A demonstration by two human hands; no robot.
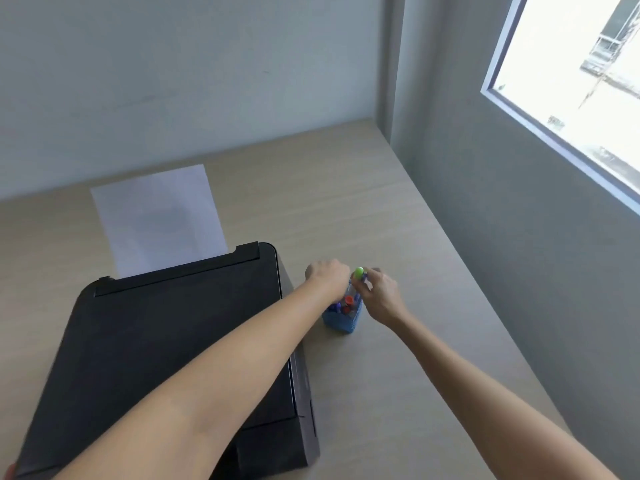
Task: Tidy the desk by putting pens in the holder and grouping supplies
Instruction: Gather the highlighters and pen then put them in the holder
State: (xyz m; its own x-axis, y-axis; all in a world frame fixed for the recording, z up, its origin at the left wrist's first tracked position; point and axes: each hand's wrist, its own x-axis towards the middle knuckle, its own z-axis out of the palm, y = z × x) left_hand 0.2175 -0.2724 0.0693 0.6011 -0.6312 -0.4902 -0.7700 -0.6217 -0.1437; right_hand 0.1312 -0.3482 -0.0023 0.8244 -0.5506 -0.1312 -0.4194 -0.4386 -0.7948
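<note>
Pinching a green-capped pen [358, 271], right grip [379, 295] hovers above holder [343, 318].

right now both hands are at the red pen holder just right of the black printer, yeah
Not quite: the pen holder is blue, not red; only some pen caps inside are red. The head view shows both the left hand and right hand at it, just right of the black printer.

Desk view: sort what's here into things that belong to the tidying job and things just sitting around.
Part of the job:
- blue pen holder
- pens with blue and red caps standing in it
- green-topped item at the right hand's fingertips
- left hand at the holder

Just sitting there:
- black printer
- white paper in its rear feed
- window
</note>
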